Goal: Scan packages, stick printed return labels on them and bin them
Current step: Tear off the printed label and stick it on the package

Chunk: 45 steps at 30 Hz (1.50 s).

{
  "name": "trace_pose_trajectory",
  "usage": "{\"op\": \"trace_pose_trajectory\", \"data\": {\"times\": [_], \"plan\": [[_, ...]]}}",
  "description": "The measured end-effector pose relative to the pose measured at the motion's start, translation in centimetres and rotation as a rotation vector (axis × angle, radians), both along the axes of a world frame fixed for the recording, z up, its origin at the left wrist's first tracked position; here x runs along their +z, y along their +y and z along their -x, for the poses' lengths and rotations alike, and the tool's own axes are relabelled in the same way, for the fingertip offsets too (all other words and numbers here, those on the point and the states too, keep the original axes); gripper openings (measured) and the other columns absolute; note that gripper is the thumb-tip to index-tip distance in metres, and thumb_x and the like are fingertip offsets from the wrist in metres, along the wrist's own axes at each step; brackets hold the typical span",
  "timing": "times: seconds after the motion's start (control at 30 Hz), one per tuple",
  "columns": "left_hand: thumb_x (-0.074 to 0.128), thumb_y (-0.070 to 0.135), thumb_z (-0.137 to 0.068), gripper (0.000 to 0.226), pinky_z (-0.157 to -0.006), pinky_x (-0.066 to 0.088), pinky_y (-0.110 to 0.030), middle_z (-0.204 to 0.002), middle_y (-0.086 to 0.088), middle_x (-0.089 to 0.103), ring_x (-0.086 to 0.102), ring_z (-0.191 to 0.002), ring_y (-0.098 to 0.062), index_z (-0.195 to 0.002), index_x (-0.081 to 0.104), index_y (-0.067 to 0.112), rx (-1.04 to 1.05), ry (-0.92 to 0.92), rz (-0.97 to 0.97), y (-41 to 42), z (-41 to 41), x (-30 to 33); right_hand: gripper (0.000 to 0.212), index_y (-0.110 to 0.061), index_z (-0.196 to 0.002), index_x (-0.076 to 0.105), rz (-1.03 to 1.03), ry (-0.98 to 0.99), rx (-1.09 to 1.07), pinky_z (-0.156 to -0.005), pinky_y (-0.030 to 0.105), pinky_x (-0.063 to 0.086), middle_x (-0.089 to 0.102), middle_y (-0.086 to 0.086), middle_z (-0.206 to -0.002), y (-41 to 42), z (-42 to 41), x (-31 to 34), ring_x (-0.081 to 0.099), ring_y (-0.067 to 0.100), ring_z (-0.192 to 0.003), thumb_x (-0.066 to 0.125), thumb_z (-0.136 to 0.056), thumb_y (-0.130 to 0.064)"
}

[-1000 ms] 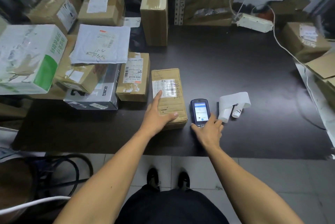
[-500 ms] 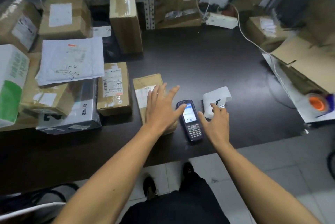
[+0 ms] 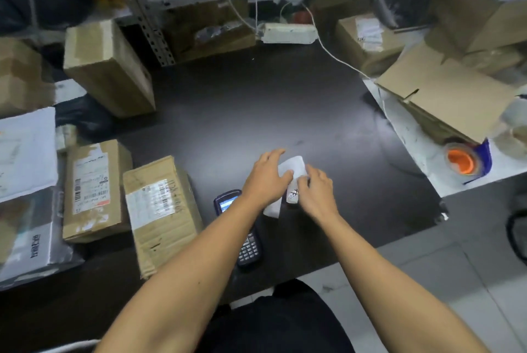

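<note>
A curled strip of white printed labels [image 3: 296, 167] lies on the black table [image 3: 256, 113]. My left hand [image 3: 266, 178] grips its upper part, fingers curled over the paper. My right hand [image 3: 316, 190] pinches the lower end, where black print shows. The handheld scanner [image 3: 248, 247] lies flat on the table just left of the labels, partly hidden under my left forearm, its screen lit. A brown cardboard package [image 3: 162, 210] with a barcode label lies left of the scanner, with no hand on it.
Several more parcels [image 3: 91, 187] crowd the left side, with an upright box [image 3: 108, 67] behind them. A white power strip [image 3: 288, 34] and its cable sit at the back. Flattened cardboard [image 3: 445, 95] and an orange-cored tape dispenser [image 3: 464, 160] stand on the right.
My left hand left the brown package and moved right onto the label strip. My right hand left the scanner and took the strip's lower end. The view swung right.
</note>
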State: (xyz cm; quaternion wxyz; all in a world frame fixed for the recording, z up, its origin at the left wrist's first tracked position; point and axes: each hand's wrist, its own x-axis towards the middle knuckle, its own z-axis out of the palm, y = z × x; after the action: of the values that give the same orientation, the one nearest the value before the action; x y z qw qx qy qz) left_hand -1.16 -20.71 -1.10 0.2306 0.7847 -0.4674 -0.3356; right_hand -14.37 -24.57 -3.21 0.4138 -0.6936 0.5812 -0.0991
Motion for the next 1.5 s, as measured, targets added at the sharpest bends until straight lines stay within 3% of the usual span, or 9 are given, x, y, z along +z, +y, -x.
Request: {"op": "trace_pose_trajectory", "data": {"times": [0.2,0.3,0.43,0.6,0.7,0.83,1.03,1.3,1.5], "plan": [[0.063,0.036,-0.094,0.059,-0.094,0.036,-0.023,-0.125,-0.006,0.057,0.053,-0.122,-0.023,-0.147,0.040,0.024,0.058,0.089,-0.144,-2.0,-1.1,-1.5,0.045,-0.013,-0.144,0.046,0.056,-0.064,0.285,-0.111,0.026,0.024,0.035,0.000,-0.152,0.2,0.4,-1.8,0.023,0.017,-0.138,0.039,-0.101,-0.016],[0.066,0.022,-0.092,0.055,-0.084,0.039,-0.021,-0.105,-0.002,0.062,0.060,-0.104,-0.020,-0.143,0.046,0.022,0.075,0.139,-0.188,-1.9,-2.0,-2.1,0.037,-0.010,-0.134,0.054,0.068,-0.105,0.246,-0.105,0.020,0.026,0.047,0.000,-0.144,-0.1,0.4,-2.3,0.031,0.016,-0.132,0.043,-0.099,-0.014],[0.061,0.000,-0.089,0.059,-0.066,0.043,-0.009,-0.104,-0.008,0.067,0.059,-0.080,-0.010,-0.142,0.048,0.022,0.107,0.265,-0.179,-1.6,-2.6,-2.2,0.029,-0.011,-0.122,0.057,0.106,-0.102,0.174,-0.091,0.021,0.033,0.058,-0.001,-0.126,-1.0,0.3,-2.4,0.041,0.019,-0.122,0.056,-0.096,-0.023],[0.055,-0.013,-0.085,0.069,-0.075,0.047,-0.019,-0.087,0.007,0.066,0.058,-0.069,-0.005,-0.144,0.046,0.021,0.095,0.374,-0.119,-1.5,-2.3,-2.6,0.036,-0.014,-0.116,0.062,0.138,-0.041,0.223,-0.091,0.029,0.039,0.060,-0.002,-0.116,-2.8,0.0,-3.0,0.044,0.020,-0.111,0.067,-0.090,-0.038],[0.051,-0.017,-0.086,0.072,-0.067,0.044,-0.014,-0.085,0.009,0.062,0.052,-0.059,0.004,-0.142,0.045,0.026,0.082,0.403,-0.084,-1.4,-2.0,-2.6,0.032,-0.015,-0.111,0.066,0.124,-0.020,0.254,-0.091,0.027,0.039,0.060,-0.002,-0.112,-3.8,-0.1,-3.1,0.044,0.019,-0.112,0.069,-0.089,-0.038],[0.047,-0.017,-0.085,0.075,-0.064,0.044,-0.014,-0.095,0.004,0.066,0.054,-0.063,0.002,-0.147,0.043,0.026,0.078,0.386,-0.077,-1.2,-2.5,-2.9,0.018,-0.013,-0.101,0.069,0.139,-0.028,0.238,-0.082,0.019,0.032,0.060,0.002,-0.108,-5.1,0.3,-2.4,0.046,0.021,-0.112,0.061,-0.094,-0.028],[0.054,-0.014,-0.089,0.073,-0.077,0.044,-0.008,-0.093,0.008,0.070,0.058,-0.070,0.008,-0.150,0.037,0.023,0.091,0.450,-0.023,-0.9,-2.1,-2.7,0.039,-0.016,-0.114,0.066,0.170,0.009,0.400,-0.083,0.024,0.036,0.059,-0.002,-0.113,-5.3,-0.3,-1.2,0.046,0.017,-0.111,0.068,-0.088,-0.045],[0.055,-0.006,-0.094,0.074,-0.086,0.039,-0.002,-0.101,0.007,0.070,0.056,-0.080,0.018,-0.154,0.028,0.028,0.039,0.419,-0.002,-0.6,-2.1,-2.3,0.027,-0.018,-0.104,0.071,0.117,0.029,0.462,-0.079,0.028,0.039,0.062,0.000,-0.103,-5.5,-0.2,-1.2,0.049,0.015,-0.100,0.062,-0.093,-0.041],[0.052,-0.009,-0.091,0.079,-0.081,0.044,-0.011,-0.105,0.007,0.071,0.059,-0.081,0.004,-0.153,0.029,0.033,0.091,0.400,-0.018,-0.5,-2.1,-2.6,0.018,-0.011,-0.095,0.073,0.001,-0.050,0.237,-0.073,0.025,0.040,0.068,0.001,-0.092,-6.0,0.2,-0.1,0.060,0.017,-0.087,0.059,-0.093,-0.023]]}}
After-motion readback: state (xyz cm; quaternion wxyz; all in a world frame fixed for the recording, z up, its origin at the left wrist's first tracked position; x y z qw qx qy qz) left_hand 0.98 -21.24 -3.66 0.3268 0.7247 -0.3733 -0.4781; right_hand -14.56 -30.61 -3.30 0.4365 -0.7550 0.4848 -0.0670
